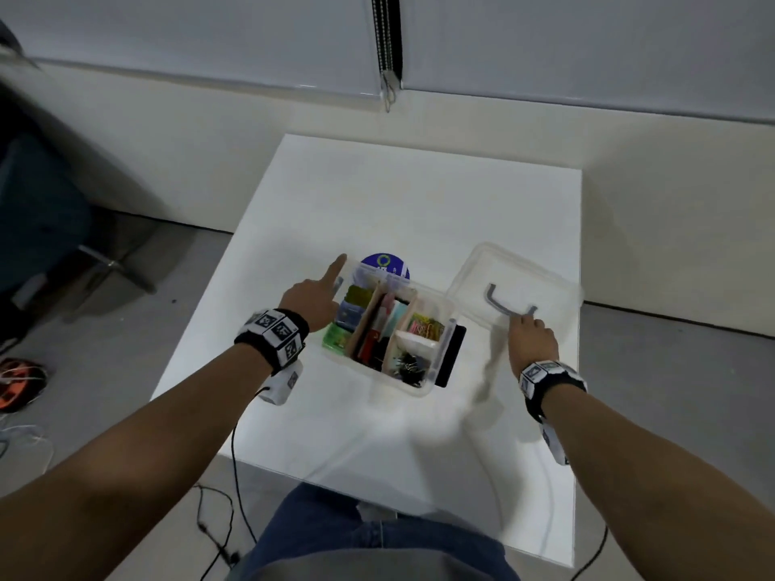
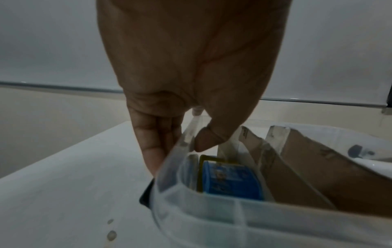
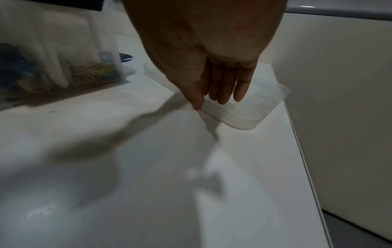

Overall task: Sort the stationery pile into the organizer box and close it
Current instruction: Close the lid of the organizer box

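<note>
The clear organizer box (image 1: 419, 390) stands open in the middle of the white table, filled with packets, cardboard dividers (image 2: 307, 176), coloured paper clips (image 1: 425, 327) and black binder clips (image 1: 409, 364). My left hand (image 1: 331, 283) pinches its left wall (image 2: 186, 139), thumb inside above a blue packet (image 2: 229, 179), fingers outside. The clear lid (image 1: 516, 283) with a grey handle (image 1: 503, 304) lies flat to the right of the box. My right hand (image 1: 530, 325) rests at the lid's near edge, fingers (image 3: 224, 87) straight over the lid (image 3: 254, 109), thumb touching its rim.
A blue round label (image 1: 386, 266) shows behind the box, and a black flat object (image 1: 455, 354) lies under its right side. The lid sits close to the table's right edge (image 1: 578, 287). A dark chair (image 1: 42, 228) stands left, and cables run on the floor.
</note>
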Demonstrator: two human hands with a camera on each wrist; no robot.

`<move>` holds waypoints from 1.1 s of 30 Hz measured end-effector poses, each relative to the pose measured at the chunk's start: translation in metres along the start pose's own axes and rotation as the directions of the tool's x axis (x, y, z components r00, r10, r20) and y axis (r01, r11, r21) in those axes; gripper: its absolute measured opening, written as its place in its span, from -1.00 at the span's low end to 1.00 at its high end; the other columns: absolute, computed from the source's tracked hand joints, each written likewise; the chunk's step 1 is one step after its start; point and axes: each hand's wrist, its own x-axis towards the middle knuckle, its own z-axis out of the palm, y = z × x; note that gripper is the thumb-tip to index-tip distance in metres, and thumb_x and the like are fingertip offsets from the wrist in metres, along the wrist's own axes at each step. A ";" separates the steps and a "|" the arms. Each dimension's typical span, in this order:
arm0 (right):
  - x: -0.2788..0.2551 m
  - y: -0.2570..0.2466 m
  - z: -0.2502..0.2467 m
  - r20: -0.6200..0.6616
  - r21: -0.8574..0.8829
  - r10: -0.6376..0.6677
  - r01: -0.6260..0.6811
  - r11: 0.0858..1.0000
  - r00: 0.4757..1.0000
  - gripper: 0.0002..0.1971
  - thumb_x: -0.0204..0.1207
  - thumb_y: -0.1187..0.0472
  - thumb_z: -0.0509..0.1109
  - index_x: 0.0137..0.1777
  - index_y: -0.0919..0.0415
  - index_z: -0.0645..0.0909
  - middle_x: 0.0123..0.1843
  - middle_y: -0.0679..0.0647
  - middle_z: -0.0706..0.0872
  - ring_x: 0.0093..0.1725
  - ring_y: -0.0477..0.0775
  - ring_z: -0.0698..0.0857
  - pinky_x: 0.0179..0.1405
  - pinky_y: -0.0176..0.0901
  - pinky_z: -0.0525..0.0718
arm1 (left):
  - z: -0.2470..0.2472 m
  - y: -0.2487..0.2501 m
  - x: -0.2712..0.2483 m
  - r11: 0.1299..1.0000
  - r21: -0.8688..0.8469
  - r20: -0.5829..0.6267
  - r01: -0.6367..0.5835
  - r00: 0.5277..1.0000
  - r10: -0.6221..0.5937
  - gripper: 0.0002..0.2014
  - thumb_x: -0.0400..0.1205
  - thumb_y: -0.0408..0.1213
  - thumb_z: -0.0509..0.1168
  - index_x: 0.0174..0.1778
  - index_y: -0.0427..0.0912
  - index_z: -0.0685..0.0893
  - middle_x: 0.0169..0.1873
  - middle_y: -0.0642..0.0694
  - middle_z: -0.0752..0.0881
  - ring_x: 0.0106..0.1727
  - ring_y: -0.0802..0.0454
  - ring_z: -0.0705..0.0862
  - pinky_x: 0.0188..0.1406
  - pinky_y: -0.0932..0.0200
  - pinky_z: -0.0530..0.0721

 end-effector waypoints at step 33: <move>-0.040 -0.109 -0.169 -0.184 0.893 0.220 0.069 0.445 0.958 -0.45 0.59 -0.14 0.30 0.48 0.09 0.31 0.37 0.06 0.51 0.29 0.04 0.57 0.28 -0.07 0.53 | -0.058 -0.024 -0.014 0.274 -0.930 -0.187 -0.244 0.958 0.219 -0.84 0.77 -0.16 0.15 0.05 -0.18 0.36 -0.36 -0.21 0.65 -0.41 -0.03 0.62 -0.37 0.11 0.61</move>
